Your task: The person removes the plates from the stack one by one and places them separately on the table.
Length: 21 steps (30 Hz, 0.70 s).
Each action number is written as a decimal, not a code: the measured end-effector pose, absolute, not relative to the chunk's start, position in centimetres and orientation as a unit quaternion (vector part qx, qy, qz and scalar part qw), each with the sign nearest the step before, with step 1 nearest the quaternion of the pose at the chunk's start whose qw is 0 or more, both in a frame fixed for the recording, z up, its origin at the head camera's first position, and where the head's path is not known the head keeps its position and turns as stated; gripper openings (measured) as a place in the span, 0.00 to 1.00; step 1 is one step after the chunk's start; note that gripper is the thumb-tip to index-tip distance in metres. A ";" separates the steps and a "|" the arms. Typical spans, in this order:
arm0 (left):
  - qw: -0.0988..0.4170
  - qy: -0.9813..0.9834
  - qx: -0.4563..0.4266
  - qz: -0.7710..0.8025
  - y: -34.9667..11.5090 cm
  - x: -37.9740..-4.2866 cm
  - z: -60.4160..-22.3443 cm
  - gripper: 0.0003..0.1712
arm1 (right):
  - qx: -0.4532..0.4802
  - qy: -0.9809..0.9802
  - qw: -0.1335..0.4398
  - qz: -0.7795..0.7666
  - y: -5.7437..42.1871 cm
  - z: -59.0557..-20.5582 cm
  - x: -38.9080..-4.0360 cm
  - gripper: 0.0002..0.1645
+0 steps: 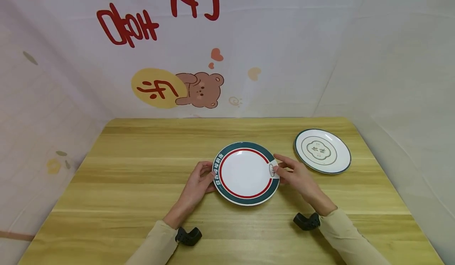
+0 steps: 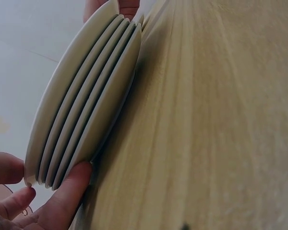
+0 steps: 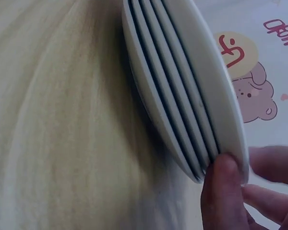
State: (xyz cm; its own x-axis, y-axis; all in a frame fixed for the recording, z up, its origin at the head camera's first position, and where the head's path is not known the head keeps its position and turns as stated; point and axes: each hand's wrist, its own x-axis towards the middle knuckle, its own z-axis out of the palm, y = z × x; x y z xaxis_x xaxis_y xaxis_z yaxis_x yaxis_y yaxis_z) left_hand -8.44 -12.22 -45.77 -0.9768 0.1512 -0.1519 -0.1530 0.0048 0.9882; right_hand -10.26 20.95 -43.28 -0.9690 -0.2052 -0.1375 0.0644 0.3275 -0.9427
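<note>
A stack of several plates [image 2: 62, 100] sits low over the table in front of me. Its top plate [image 1: 245, 173] is white inside, with a red ring and a dark green rim bearing white characters. My left hand [image 1: 200, 182] grips the stack's left edge, one finger [image 2: 69, 189] against the lowest plate and others at the top rim. On the opposite side, my right hand [image 1: 295, 176] pinches the top plate's rim, with one digit [image 3: 225, 175] at the stacked edges just beneath it. In both wrist views the plate rims lie closely nested.
A separate white plate [image 1: 337, 154] with a thin dark rim and a printed emblem lies on the wooden table [image 1: 149, 150] at the right. Behind the table hangs a pale backdrop [image 1: 284, 40] with red characters and a cartoon bear [image 1: 200, 91].
</note>
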 end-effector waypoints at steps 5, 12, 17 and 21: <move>0.110 0.695 0.002 0.710 -12.1 -8.5 -45.8 0.20 | -0.040 0.814 0.117 -0.568 21.0 -43.6 -10.3 0.34; 0.108 0.698 0.003 0.708 -12.1 -8.5 -45.8 0.19 | -0.037 0.814 0.127 -0.565 21.3 -43.7 -10.6 0.34; 0.111 0.697 0.002 0.708 -12.1 -8.4 -45.8 0.19 | -0.026 0.821 0.124 -0.557 21.6 -43.5 -10.6 0.34; 0.109 0.699 -0.002 0.706 -12.1 -8.4 -45.9 0.20 | -0.013 0.820 0.125 -0.559 21.7 -43.4 -10.6 0.33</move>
